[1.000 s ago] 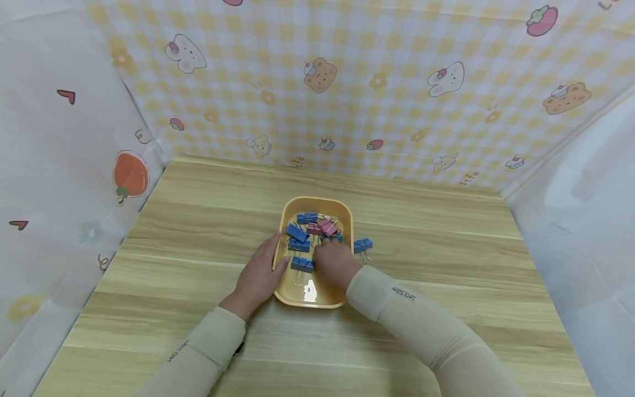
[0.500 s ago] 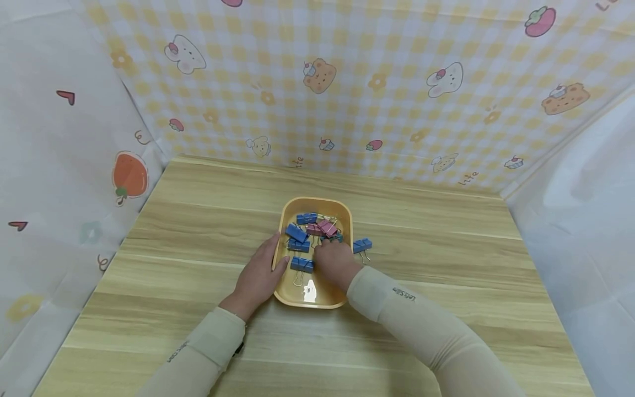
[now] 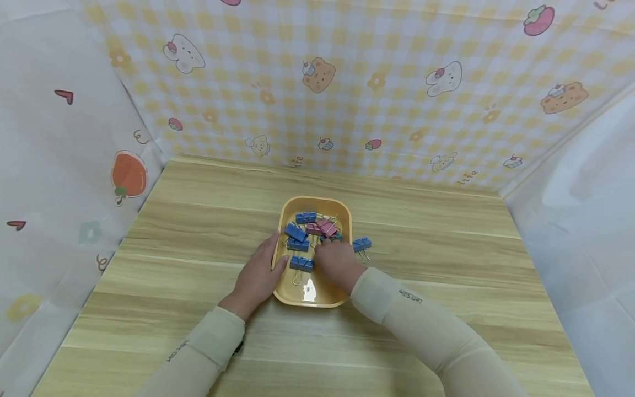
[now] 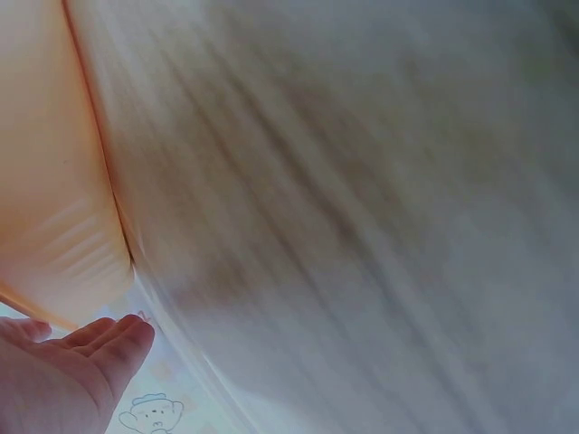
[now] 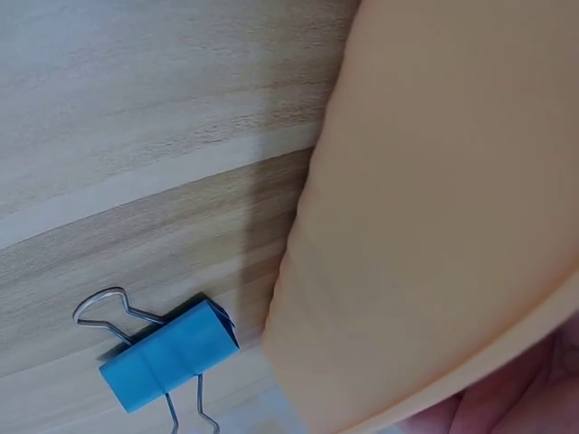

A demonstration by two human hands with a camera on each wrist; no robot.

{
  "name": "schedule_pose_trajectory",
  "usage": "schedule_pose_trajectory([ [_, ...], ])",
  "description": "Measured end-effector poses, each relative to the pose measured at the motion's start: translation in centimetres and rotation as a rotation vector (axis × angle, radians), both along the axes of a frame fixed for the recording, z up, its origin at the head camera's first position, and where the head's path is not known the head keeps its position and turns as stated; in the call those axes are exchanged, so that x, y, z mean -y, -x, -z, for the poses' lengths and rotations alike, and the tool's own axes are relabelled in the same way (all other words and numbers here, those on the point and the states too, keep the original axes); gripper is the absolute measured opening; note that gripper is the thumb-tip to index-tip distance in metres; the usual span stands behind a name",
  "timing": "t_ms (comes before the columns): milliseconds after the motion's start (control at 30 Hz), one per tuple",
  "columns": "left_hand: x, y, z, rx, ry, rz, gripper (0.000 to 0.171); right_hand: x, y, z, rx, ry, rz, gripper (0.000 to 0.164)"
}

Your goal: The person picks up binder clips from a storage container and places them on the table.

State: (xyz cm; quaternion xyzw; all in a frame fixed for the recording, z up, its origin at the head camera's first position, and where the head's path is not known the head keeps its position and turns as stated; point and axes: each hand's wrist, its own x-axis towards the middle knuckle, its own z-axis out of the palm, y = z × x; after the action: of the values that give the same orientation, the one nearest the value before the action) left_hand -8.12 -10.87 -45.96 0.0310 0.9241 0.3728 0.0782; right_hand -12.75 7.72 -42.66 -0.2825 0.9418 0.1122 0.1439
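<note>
Wood-grain tabletop (image 3: 144,281), pale with brown streaks. Yellow-and-white checked backdrop (image 3: 377,41) behind it, cartoon bear prints (image 3: 320,77). White left sheet (image 3: 44,149), red hearts (image 3: 65,96); pale right sheet (image 3: 590,204), creased.

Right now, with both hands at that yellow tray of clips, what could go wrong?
The right hand might disturb the pink clips, since they lie crowded close to it. The lone blue clip on the table, just outside the tray, could perhaps get nudged by that arm or overlooked.

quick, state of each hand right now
Left hand: holding the tray by its left side.
Right hand: inside it, at the green clip; grip hidden, cannot tell.
</note>
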Motion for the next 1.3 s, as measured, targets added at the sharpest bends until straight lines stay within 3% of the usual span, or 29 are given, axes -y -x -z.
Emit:
schedule_pose_trajectory([
  [200,0.0,0.0,-0.1,0.004,-0.001,0.002,0.068,-0.2,-0.1,-0.3,-0.003,0.029,-0.001,0.018],
  [567,0.0,0.0,-0.1,0.01,-0.01,0.0,0.068,-0.1,-0.6,-1.8,0.034,0.124,0.07,0.03],
  [933,-0.1,-0.2,0.0,-0.005,-0.011,-0.008,0.067,-1.0,-0.8,-3.7,-0.024,0.262,0.09,0.021],
  [1300,-0.1,-0.1,0.0,0.006,-0.011,-0.015,0.068,-2.1,-0.5,-4.1,-0.052,0.355,0.137,0.036],
])
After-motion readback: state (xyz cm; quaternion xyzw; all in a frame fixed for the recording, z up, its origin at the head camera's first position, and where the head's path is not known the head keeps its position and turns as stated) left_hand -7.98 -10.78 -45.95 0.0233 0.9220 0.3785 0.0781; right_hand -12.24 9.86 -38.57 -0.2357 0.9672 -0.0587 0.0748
